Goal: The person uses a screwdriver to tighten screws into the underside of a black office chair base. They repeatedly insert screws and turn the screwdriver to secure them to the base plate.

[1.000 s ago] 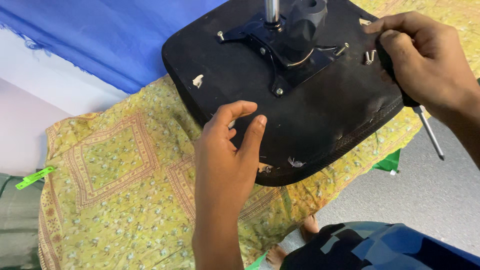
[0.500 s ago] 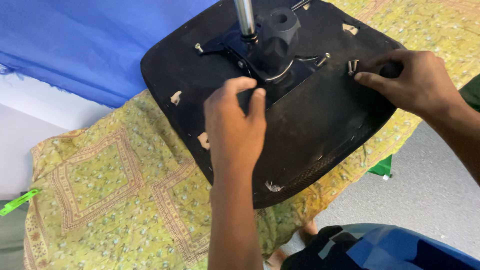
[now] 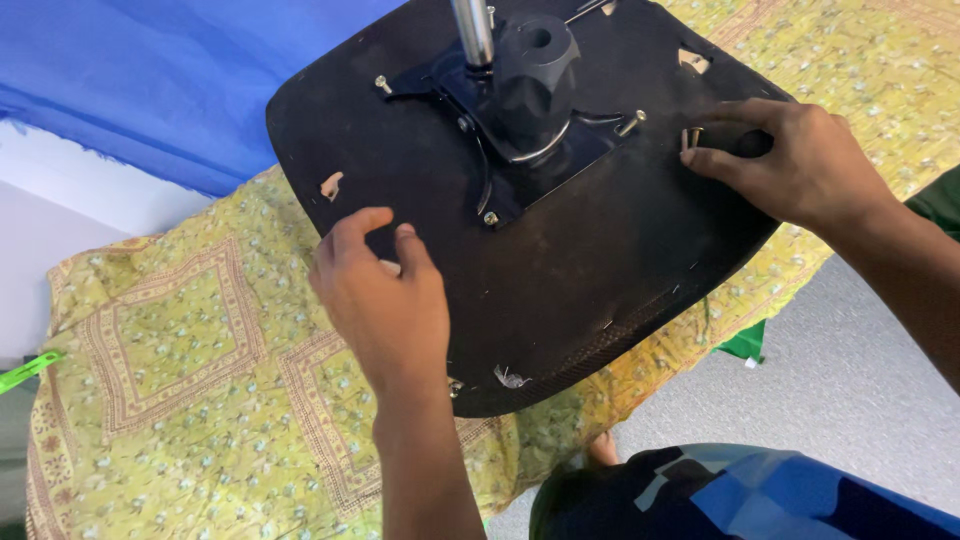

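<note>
A black chair seat (image 3: 600,260) lies upside down on a yellow patterned cloth (image 3: 180,380). At its middle, a dark metal plate (image 3: 560,150) carries a shiny post (image 3: 472,30) and a black knob (image 3: 535,60). My left hand (image 3: 385,300) rests on the seat near its left edge, fingers curled over a small pale scrap. My right hand (image 3: 800,165) presses on the seat's right side, closed around a dark tool handle (image 3: 752,143), fingertips beside two small screws (image 3: 690,138). The tool's shaft is hidden.
A blue cloth (image 3: 150,70) covers the back left. Grey floor (image 3: 850,380) lies to the right, with a green object (image 3: 745,345) under the seat's edge and a green strip (image 3: 25,372) at far left. My leg in blue patterned shorts (image 3: 720,495) is at bottom right.
My left hand slid from the middle of the seat out to its left edge. My right hand stayed on the right side, and the tool's shaft went out of sight.
</note>
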